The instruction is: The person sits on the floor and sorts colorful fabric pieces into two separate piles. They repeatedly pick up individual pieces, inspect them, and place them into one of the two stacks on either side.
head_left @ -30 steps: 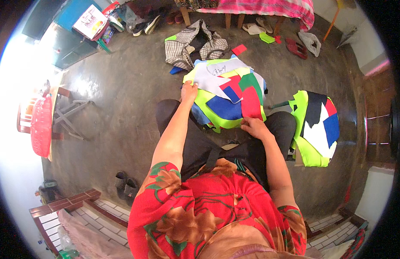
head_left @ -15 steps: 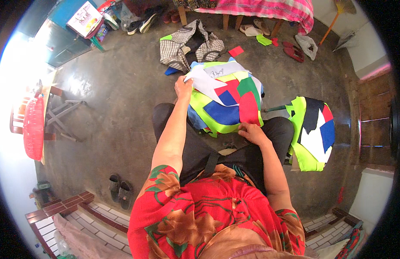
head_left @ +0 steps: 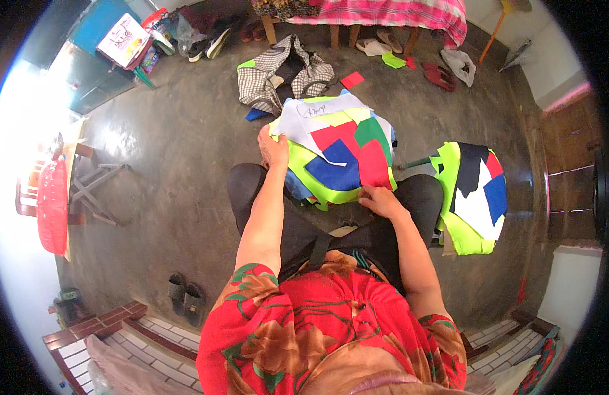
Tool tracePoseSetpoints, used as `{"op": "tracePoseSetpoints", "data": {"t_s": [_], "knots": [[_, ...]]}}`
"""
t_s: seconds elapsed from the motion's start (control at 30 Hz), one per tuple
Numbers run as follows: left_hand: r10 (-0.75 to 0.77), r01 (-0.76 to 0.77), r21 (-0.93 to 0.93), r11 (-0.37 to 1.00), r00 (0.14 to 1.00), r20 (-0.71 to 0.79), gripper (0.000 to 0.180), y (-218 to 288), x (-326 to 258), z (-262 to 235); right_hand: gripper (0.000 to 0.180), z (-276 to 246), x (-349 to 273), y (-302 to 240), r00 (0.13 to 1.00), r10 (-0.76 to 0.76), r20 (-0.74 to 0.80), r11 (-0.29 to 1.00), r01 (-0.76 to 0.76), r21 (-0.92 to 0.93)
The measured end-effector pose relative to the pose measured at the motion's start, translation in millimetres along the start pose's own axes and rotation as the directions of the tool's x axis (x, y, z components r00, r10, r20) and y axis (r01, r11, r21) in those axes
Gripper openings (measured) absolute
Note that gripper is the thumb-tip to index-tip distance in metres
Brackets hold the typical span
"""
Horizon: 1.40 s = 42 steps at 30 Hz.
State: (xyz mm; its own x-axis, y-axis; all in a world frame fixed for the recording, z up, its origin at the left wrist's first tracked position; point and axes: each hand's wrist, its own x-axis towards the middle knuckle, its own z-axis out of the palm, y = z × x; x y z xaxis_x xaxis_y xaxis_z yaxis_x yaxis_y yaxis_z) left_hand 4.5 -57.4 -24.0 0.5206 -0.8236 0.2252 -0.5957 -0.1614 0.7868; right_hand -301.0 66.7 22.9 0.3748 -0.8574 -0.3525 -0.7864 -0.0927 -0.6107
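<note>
Light: I read strong daylight from my left, blown out white at that rim | Glare: pale sheen on the concrete floor point(head_left: 186, 151) | Shadows: soft, weak | Focus: centre sharp, no motion blur | Edges: heavy fisheye bending, black vignette around the circle
</note>
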Motion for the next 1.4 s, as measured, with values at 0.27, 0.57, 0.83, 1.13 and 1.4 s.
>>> {"op": "tracePoseSetpoints", "data": {"t_s": [0.27, 0.57, 0.83, 1.13, 1.4], "knots": [[0.01, 0.04, -0.281, 0.959, 0.985, 0.172, 0.042, 14, -39, -26, 0.027, -4, -3, -15, 1.0, -0.013, -0.01, 0.998, 0.012, -0.055], [0.325, 0.203, -0.73, 0.653, 0.795, 0.512, 0.022, 161, -75, -109, 0.031, 0, 0, -9, 0.997, -0.074, -0.027, 0.996, 0.072, -0.06], [0.895, -0.055, -0.976, -0.213, 0.388, -0.217, 0.019, 329, -94, -255, 0.043, 40, 25, 37, 0.923, -0.303, -0.237, 0.952, 0.307, -0.02], [0.565, -0.008, -0.698, -0.716, 0.582, -0.586, 0.024, 371, -140, -239, 0.034, 10, 8, 13, 1.0, -0.013, 0.002, 0.991, 0.013, 0.136], [0.478, -0.135, -0.724, -0.677, 0.667, -0.572, 0.022, 380, -157, -238, 0.034, 2, 4, 3, 1.0, -0.008, -0.015, 0.996, 0.009, 0.094]]}}
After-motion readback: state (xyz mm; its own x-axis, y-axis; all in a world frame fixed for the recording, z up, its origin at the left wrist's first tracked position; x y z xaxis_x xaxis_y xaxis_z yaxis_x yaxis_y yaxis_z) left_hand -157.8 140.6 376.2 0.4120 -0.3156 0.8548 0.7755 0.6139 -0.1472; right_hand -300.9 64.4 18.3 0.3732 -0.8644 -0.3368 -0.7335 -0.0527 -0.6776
